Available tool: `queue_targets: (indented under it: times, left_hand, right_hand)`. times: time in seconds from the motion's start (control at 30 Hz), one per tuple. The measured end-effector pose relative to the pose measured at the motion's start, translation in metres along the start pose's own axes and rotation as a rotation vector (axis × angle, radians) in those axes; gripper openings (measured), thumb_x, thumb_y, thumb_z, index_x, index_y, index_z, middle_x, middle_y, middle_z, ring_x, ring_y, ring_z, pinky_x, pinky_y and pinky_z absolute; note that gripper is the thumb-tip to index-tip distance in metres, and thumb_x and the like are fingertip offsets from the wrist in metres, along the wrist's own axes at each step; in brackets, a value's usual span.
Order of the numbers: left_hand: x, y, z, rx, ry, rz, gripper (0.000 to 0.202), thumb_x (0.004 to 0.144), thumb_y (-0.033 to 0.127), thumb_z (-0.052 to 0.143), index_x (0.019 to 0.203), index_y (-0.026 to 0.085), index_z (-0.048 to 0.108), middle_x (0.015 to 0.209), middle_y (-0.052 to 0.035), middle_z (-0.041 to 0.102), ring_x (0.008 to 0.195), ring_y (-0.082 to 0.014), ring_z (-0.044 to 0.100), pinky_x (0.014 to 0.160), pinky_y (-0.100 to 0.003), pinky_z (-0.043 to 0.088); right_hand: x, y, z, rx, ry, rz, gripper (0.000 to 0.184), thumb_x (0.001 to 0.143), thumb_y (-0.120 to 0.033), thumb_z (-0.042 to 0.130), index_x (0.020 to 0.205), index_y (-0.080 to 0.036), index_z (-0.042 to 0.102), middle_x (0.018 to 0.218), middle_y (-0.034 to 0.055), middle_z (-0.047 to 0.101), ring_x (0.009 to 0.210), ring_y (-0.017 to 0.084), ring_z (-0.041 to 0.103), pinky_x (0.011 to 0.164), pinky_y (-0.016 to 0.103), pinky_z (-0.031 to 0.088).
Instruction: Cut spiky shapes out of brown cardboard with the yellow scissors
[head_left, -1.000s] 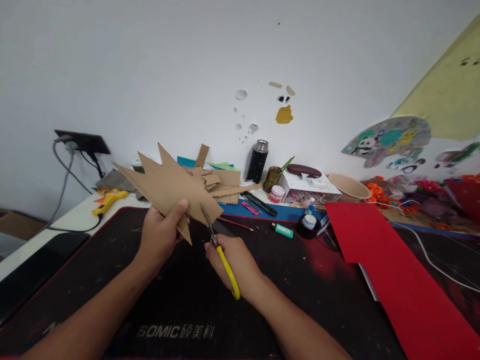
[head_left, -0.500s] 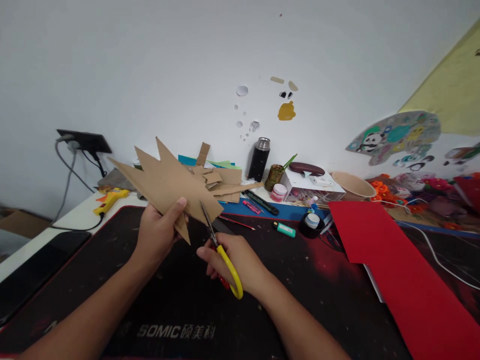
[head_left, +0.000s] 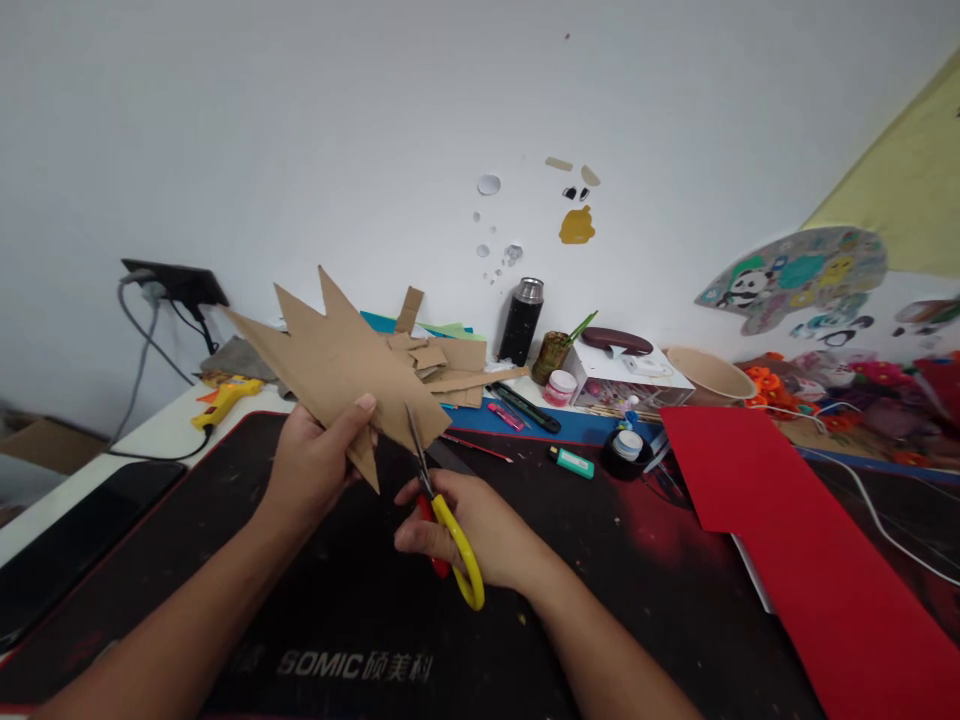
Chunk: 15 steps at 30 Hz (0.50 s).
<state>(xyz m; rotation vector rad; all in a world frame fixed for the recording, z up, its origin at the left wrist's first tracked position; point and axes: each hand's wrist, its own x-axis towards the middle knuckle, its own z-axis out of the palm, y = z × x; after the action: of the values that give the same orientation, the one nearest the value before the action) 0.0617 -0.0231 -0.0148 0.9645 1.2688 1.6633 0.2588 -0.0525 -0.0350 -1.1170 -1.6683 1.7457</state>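
Observation:
A piece of brown cardboard (head_left: 341,360) with several pointed spikes is held up over the dark mat. My left hand (head_left: 322,450) grips its lower edge, thumb on the face and fingers behind. In my right hand (head_left: 465,525) is a pair of scissors (head_left: 459,545) with one yellow and one red handle. Their blades point up and away from me, at the cardboard's lower right part. One blade lies in front of the cardboard; the other is mostly hidden.
Cardboard scraps (head_left: 457,360) lie behind the piece. A black flask (head_left: 520,325) stands near the wall, beside a brush pot (head_left: 551,357). Red card (head_left: 780,540) covers the right side. A yellow glue gun (head_left: 225,400) and a phone (head_left: 82,545) are at left.
My right thumb has shifted a little and more of the red handle shows. The cardboard and the scissors are in nearly the same place; the whole view has drifted slightly.

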Motion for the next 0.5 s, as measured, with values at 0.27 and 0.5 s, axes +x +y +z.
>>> queue_targets:
  times: [0.27, 0.5]
  left_hand:
    - [-0.0007, -0.0011, -0.0007, 0.035, -0.006, -0.002, 0.039, 0.074, 0.048, 0.09, 0.077, 0.02, 0.063, 0.055, 0.0033, 0.062, 0.037, -0.0134, 0.053, 0.032, -0.024, 0.039]
    - [0.0, -0.0026, 0.0006, 0.03, -0.007, -0.006, 0.037, 0.073, 0.047, 0.089, 0.075, 0.021, 0.063, 0.054, 0.0021, 0.062, 0.035, -0.0135, 0.051, 0.029, -0.024, 0.037]
  right_hand:
    - [0.0028, 0.0068, 0.0058, -0.11, 0.097, -0.02, 0.034, 0.099, -0.055, 0.077, 0.104, -0.021, 0.073, 0.068, -0.0034, 0.067, 0.05, 0.013, 0.064, 0.046, 0.02, 0.047]
    - [0.0041, 0.0089, 0.0089, -0.224, 0.164, -0.042, 0.031, 0.102, -0.052, 0.074, 0.1, -0.021, 0.072, 0.064, -0.0043, 0.065, 0.048, 0.011, 0.062, 0.046, 0.02, 0.043]
